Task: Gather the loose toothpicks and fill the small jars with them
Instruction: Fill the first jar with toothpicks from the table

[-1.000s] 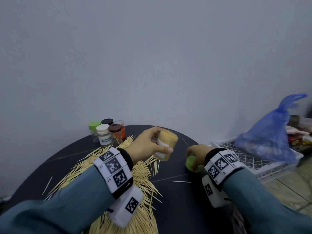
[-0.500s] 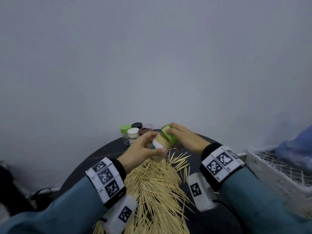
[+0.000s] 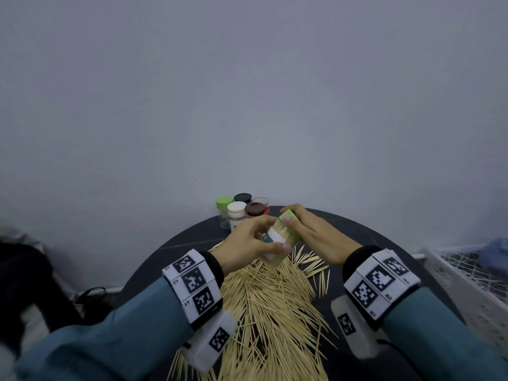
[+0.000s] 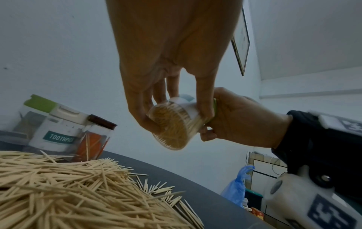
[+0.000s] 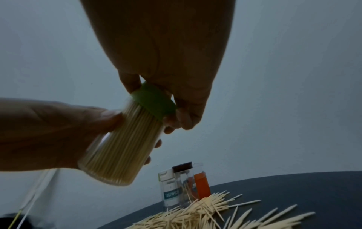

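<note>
One jar [image 3: 275, 243] is full, left hand [image 3: 247, 243] gripping it, right hand [image 3: 310, 229] pinching its lid [image 5: 154, 102] on, but a big toothpick pile [image 3: 275, 312] remains mid-worktop

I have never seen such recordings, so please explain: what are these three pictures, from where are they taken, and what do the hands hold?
No machine here: a person works with bare hands, wearing cameras. One picture comes from the head, looking down; the other two come from each wrist, looking along the fingers. The left hand holds a clear jar packed with toothpicks, lifted and tilted above the table. The right hand presses a green lid onto its mouth. On the dark round table lie a heap of loose toothpicks and a group of small jars at the far edge.
</note>
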The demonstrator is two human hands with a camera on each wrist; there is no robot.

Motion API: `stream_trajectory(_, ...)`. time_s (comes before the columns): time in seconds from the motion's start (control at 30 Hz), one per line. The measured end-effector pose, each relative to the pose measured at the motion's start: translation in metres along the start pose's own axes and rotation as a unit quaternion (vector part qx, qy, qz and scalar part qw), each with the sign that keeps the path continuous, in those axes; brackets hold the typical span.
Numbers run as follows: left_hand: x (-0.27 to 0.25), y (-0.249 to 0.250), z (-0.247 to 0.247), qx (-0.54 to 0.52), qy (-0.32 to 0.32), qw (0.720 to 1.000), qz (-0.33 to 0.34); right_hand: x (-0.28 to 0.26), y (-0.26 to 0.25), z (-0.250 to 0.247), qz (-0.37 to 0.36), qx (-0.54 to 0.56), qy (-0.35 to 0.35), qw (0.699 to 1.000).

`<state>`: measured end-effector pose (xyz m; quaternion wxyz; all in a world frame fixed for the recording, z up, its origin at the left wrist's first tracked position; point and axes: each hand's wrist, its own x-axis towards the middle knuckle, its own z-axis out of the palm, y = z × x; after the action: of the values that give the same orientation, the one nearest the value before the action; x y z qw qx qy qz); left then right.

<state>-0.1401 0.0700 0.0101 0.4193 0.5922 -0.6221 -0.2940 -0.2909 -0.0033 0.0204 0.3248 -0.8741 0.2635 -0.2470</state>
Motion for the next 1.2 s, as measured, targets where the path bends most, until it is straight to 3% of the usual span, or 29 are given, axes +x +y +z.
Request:
stream_trajectory(0.63,0.004,-0.007,-0.003,0.018,-0.031,0.999,0.011,-0.004,-0.001,-0.002,0.017,0.014,-0.019,1.000)
stream_trajectory(0.87,0.005,-0.006,0.004,0.029,0.011,0.999,0.022,-0.001,0.002,0.003,0.026,0.014,0.000,1.000)
stream_trajectory(1.2,0.005,0.003,0.015,0.158,0.095,0.982,0.044,0.004,0.002,0.008,0.060,0.007,0.031,0.998)
